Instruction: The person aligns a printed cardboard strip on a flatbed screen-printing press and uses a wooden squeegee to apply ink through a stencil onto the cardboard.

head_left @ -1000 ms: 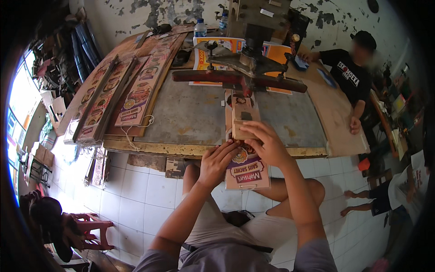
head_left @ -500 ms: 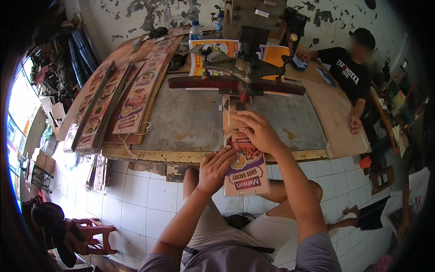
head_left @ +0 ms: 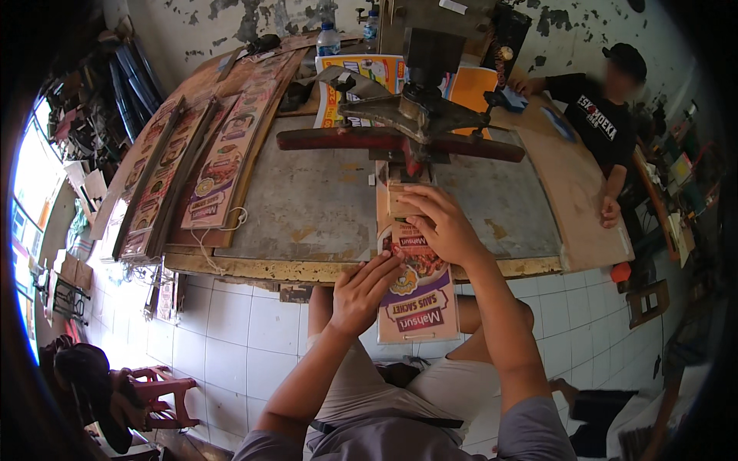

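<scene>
A long printed strip (head_left: 419, 316), peach with purple bands and food pictures, lies under the press and overhangs the table's front edge toward my lap. My left hand (head_left: 366, 290) rests on the strip's left side, its fingers stretched across the surface. Farther up, my right hand (head_left: 440, 224) lies over the right side with fingers extended and slightly bent. Neither hand grasps the strip; both press on it from above. Just beyond my fingertips stands the metal press (head_left: 415, 127) with a red crossbar, and the strip's far end is hidden beneath it.
Stacks of similar printed strips (head_left: 219, 180) lie at the table's left. Behind the press are colourful printed sheets (head_left: 361, 69) and a water bottle (head_left: 328, 40). A co-worker (head_left: 603, 115) sits at the right, one hand near a blue object (head_left: 513, 100). A red stool (head_left: 164, 396) stands lower left.
My hands stay almost in place on the strip. The view has shifted slightly. At the lower right, another person's legs have moved.
</scene>
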A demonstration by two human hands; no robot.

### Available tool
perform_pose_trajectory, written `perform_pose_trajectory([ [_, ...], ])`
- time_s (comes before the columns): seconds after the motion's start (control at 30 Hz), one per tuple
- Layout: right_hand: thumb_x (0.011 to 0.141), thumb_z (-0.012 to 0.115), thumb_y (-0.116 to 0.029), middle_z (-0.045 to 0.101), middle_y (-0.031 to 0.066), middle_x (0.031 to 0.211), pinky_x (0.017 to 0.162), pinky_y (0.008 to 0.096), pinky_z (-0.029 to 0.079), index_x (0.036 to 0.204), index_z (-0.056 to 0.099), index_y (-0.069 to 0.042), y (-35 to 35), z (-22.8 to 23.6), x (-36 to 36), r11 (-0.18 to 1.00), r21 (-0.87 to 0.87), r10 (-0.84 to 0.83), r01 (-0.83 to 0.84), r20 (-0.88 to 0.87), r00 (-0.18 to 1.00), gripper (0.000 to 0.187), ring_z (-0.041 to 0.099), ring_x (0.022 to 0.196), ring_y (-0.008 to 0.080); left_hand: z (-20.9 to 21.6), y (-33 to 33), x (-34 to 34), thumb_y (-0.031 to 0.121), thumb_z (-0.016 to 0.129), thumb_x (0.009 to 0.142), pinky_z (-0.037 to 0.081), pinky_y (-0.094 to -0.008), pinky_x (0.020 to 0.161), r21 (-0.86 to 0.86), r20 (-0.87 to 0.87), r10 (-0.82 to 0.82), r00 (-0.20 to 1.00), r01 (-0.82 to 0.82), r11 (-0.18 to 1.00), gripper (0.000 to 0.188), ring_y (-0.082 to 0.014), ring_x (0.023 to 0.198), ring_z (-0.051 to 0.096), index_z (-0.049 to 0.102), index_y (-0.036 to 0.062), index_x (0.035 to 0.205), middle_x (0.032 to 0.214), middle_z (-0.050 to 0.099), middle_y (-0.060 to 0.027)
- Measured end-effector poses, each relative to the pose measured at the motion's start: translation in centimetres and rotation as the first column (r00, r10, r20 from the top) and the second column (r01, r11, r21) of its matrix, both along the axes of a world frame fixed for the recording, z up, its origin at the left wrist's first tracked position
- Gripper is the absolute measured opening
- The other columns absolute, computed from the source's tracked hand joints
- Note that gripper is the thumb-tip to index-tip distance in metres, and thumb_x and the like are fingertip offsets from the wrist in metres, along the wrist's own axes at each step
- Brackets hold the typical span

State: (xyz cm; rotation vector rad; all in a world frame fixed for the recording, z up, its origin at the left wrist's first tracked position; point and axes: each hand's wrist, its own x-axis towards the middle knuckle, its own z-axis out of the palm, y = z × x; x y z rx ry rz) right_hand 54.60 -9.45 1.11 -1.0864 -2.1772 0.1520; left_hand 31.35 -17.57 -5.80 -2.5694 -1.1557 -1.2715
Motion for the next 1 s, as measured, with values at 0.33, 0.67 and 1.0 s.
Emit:
perform_pose_trajectory([
  [0.33, 0.092, 0.080, -0.007, 0.067, 0.0080, 0.134, 0.109, 0.0467, 0.053, 0.125, 0.073, -0.007, -0.24, 0.01, 0.28, 0.992, 0.109, -0.055, 0.060, -0.045, 0.997, 0.034, 0.063, 0.127, 0.0336, -0.22, 0.26, -0.07, 0.013, 0.061, 0.096, 0.049, -0.0314, 0.100, 0.003, -0.014, 0.002, 1.000, -0.002, 1.000, 0.037, -0.0126, 0.134, 0.068, 0.075, 0.0164, 0.130, 0.144, 0.073, 0.0021],
  [0.67, 0.093, 0.078, -0.004, 0.067, 0.0094, 0.131, 0.102, 0.0464, 0.055, 0.121, 0.072, -0.004, 0.16, -0.17, 0.12, 0.996, 0.063, -0.051, 0.058, -0.108, 0.993, 0.029, 0.065, 0.122, 0.0337, 0.08, 0.16, -0.09, 0.013, 0.062, 0.097, 0.049, -0.0310, 0.103, -0.015, -0.058, 0.021, 0.998, -0.021, 1.000, 0.036, -0.0118, 0.137, 0.066, 0.074, 0.0171, 0.131, 0.145, 0.072, 0.0037],
  [1.0, 0.092, 0.079, -0.002, 0.067, 0.0094, 0.131, 0.101, 0.0459, 0.056, 0.122, 0.072, -0.004, 0.19, -0.09, 0.03, 0.997, 0.046, -0.052, 0.058, -0.117, 0.992, 0.031, 0.065, 0.121, 0.0338, -0.22, 0.31, -0.07, 0.014, 0.062, 0.097, 0.048, -0.0301, 0.102, -0.007, -0.036, 0.018, 0.999, -0.018, 1.000, 0.036, -0.0106, 0.138, 0.065, 0.074, 0.0183, 0.131, 0.145, 0.072, 0.0047],
])
